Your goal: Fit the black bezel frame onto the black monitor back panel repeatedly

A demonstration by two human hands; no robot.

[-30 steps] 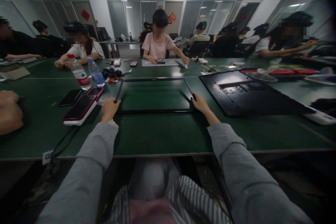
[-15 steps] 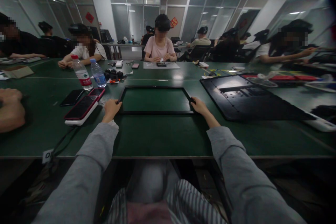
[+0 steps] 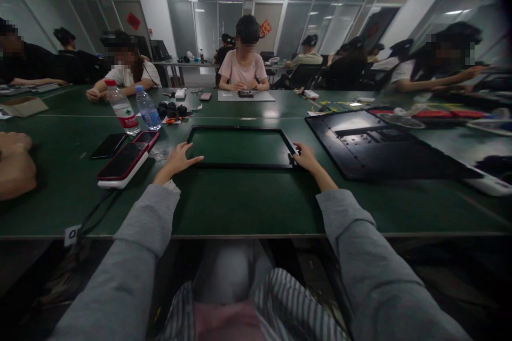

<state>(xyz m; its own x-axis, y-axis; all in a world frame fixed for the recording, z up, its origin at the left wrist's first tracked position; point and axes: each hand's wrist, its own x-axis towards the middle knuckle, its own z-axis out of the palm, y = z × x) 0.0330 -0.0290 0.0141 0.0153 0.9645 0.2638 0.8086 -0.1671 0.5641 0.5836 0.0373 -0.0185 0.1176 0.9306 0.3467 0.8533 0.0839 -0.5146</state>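
Observation:
A thin black rectangular bezel, like a screen's front frame (image 3: 240, 165), lies flat on the green table (image 3: 248, 202), the tabletop showing through its middle. At its left side is my left hand (image 3: 178, 160), open, thumb spread from the other fingers and reaching over the near-left corner. My right hand (image 3: 306, 158) rests against the right side bar with its fingers apart; the fingertips are partly hard to make out. Further right lies a large black panel (image 3: 384, 154), resembling a monitor back cover, with a recessed section.
Left of the frame are a phone in a red case (image 3: 124, 159) on a white block, a dark phone (image 3: 108, 146) and two bottles, one red-capped (image 3: 123, 112), one blue-capped (image 3: 148, 109). A co-worker's hand (image 3: 16, 165) rests far left. Across the table sits a person (image 3: 243, 66).
Both hands have loosened from the frame's side bars. The left fingers have spread apart. The frame lies in about the same place, and the view has tilted slightly downward.

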